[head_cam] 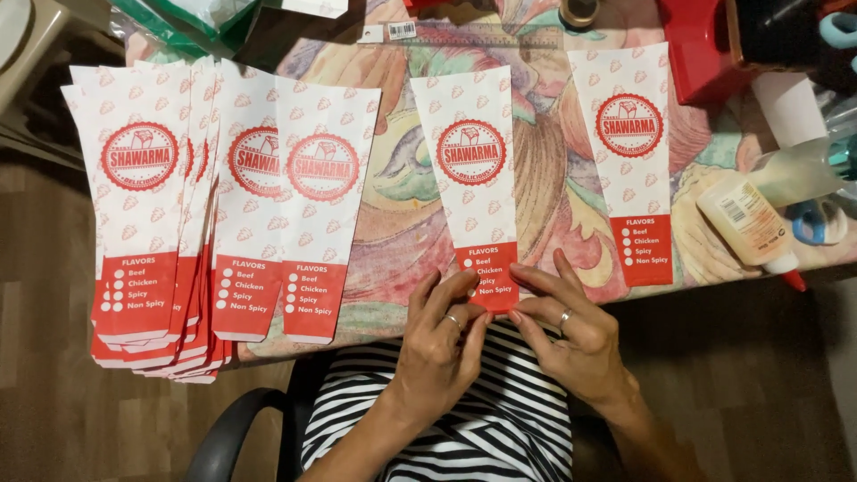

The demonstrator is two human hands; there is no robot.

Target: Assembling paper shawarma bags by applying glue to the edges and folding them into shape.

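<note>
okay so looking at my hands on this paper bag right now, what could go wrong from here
Both your left hand and right hand pinch the red bottom edge of the middle paper bag, which overhangs the table edge; it could crease or slip off. The glue bottle lies on its side near the edge, so it might leak or roll. The fanned bag stack also overhangs and could slide.

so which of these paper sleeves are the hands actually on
The middle paper sleeve, lying alone between the fanned stack and the far-right sleeve. The left hand and right hand pinch its red bottom edge; the others lie untouched.
</note>
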